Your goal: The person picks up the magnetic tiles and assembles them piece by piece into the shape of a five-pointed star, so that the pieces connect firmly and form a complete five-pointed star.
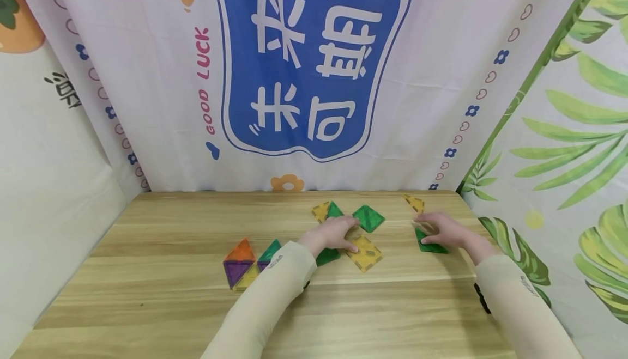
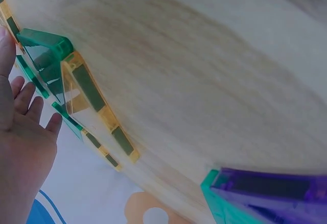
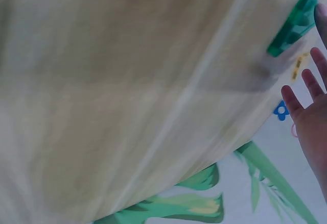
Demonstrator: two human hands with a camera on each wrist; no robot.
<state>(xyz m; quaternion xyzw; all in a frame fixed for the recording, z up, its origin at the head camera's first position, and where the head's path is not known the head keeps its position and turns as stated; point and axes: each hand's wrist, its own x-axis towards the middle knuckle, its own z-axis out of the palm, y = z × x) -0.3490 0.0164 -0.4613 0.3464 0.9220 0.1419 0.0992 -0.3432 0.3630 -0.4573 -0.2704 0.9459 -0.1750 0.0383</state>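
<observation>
My left hand [image 1: 333, 232] reaches over a group of translucent magnetic tiles, its fingers extended. Its thumb touches the edge of a yellow diamond [image 1: 365, 254], and its fingertips lie near a green diamond [image 1: 369, 218]. A green tile [image 1: 327, 256] and a yellow triangle [image 1: 321, 211] show partly from beneath and beyond this hand. On the right, my right hand [image 1: 444, 230] has its thumb at a green triangle tile [image 1: 432, 243]; the other fingers reach past it, relaxed, toward a yellow triangle tile [image 1: 415, 203]. The right wrist view shows the green tile [image 3: 295, 22] beside the thumb.
Left of the left forearm lies a cluster with an orange triangle [image 1: 241, 250], a purple triangle [image 1: 237, 272], a yellow triangle [image 1: 247, 279] and a green one [image 1: 269, 252]. A printed curtain [image 1: 162, 130] hangs along the back edge of the wooden table [image 1: 147, 272].
</observation>
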